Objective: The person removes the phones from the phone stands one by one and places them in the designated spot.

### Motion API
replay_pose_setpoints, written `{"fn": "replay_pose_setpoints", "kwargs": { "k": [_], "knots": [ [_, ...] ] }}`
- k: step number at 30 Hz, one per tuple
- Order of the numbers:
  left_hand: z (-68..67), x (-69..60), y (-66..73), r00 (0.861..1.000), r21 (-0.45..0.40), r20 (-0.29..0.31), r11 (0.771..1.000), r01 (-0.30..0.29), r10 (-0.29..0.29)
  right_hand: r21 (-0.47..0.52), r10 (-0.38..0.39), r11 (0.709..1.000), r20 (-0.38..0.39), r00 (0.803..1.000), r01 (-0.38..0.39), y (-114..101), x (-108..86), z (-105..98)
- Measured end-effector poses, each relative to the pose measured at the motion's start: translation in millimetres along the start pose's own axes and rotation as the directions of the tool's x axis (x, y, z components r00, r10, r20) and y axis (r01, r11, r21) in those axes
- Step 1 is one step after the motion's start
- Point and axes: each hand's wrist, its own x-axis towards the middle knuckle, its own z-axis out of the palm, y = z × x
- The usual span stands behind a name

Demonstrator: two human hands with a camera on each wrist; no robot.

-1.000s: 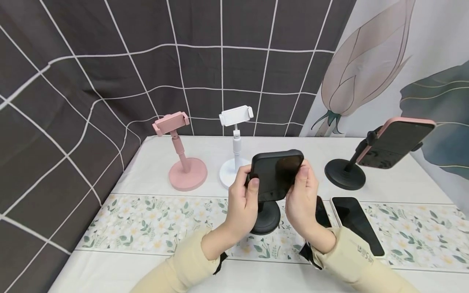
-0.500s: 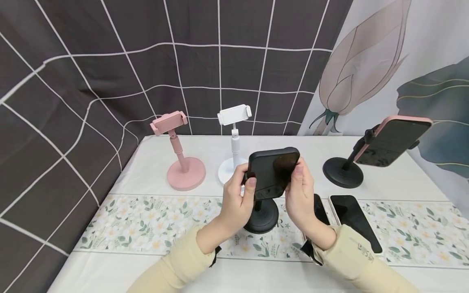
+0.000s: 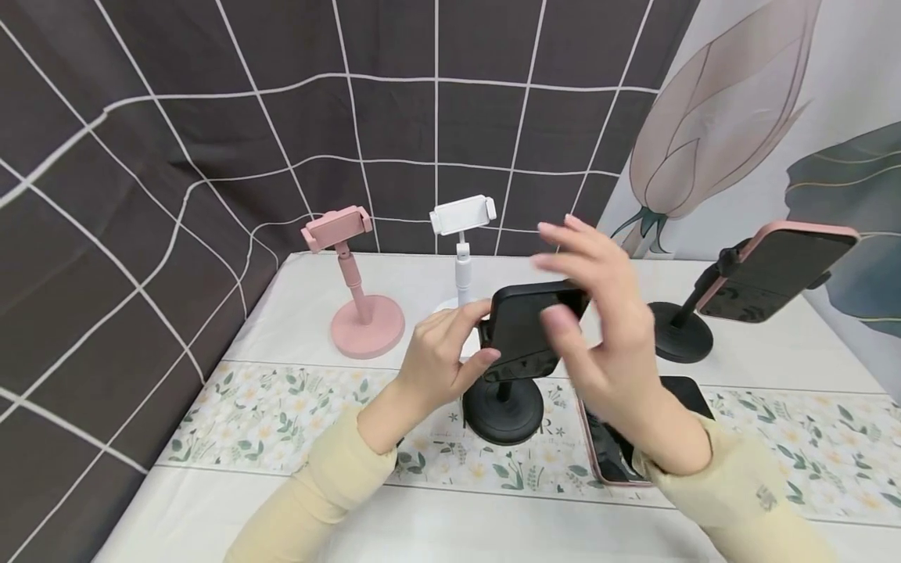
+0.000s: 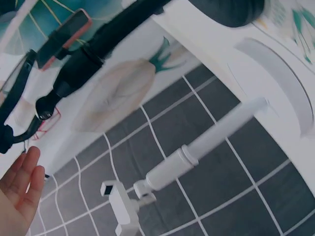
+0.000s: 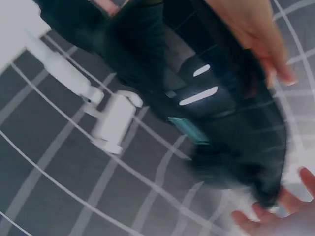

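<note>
In the head view a black phone [image 3: 522, 335] sits tilted in the clamp of a black stand, whose round base [image 3: 504, 413] rests on the floral strip. My left hand [image 3: 438, 353] holds the phone's left edge, thumb at the front and fingers toward the back. Spread and blurred, my right hand [image 3: 611, 328] is raised in front of the phone's right side and holds nothing. The left wrist view shows the left fingers [image 4: 24, 179] extended by the clamp [image 4: 19, 93]. In the right wrist view the dark phone [image 5: 197, 73] is blurred, with right fingertips [image 5: 251, 219] near its lower end.
A pink stand [image 3: 367, 327] and a white stand [image 3: 463, 274] stand behind. At the right, another black stand [image 3: 679, 335] carries a pink-edged phone [image 3: 781, 274]. Two phones lie on the floral strip, a pink-rimmed one [image 3: 611, 453] and a dark one [image 3: 686, 393], partly behind my right arm.
My right hand has let go of the phone's right edge and risen with its fingers spread. My left hand has turned slightly at the left edge. The black phone stays in its stand.
</note>
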Motion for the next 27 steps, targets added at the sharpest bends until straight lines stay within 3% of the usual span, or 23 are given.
{"fn": "replay_pose_setpoints", "kwargs": {
  "k": [2,5,10,13,16,22,27],
  "knots": [
    [-0.5,0.6,-1.9,0.999,0.043,-0.013,0.998,-0.034,0.034,-0.211,-0.089,0.972,0.060,0.994,0.100,-10.1,0.1,2.7],
    [-0.4,2.7,-2.1,0.997,0.064,-0.035,0.996,-0.064,0.066,-0.410,-0.141,0.894,0.130,0.982,0.182,-17.5,-3.5,8.9],
    [-0.7,7.8,0.3,0.998,0.090,-0.031,0.994,-0.057,0.059,-0.606,-0.085,0.775,0.185,0.979,0.181,-8.5,-12.8,18.3],
    [-1.9,8.3,0.0,0.998,0.148,-0.016,0.987,-0.054,0.057,-0.666,-0.040,0.725,0.216,0.976,0.177,-3.1,-16.9,20.9],
    [-2.5,8.0,-1.7,0.996,0.211,-0.024,0.974,-0.077,0.084,-0.687,-0.047,0.701,0.219,0.975,0.188,-1.1,-18.7,24.1],
    [-4.1,10.7,-7.3,0.986,0.294,-0.024,0.944,-0.151,0.165,-0.686,-0.115,0.696,0.184,0.976,0.211,7.1,-19.0,29.7],
    [-6.2,12.2,-12.0,0.979,0.279,0.002,0.940,-0.196,0.204,-0.681,-0.185,0.690,0.163,0.969,0.246,13.9,-16.6,28.3]
  ]
}}
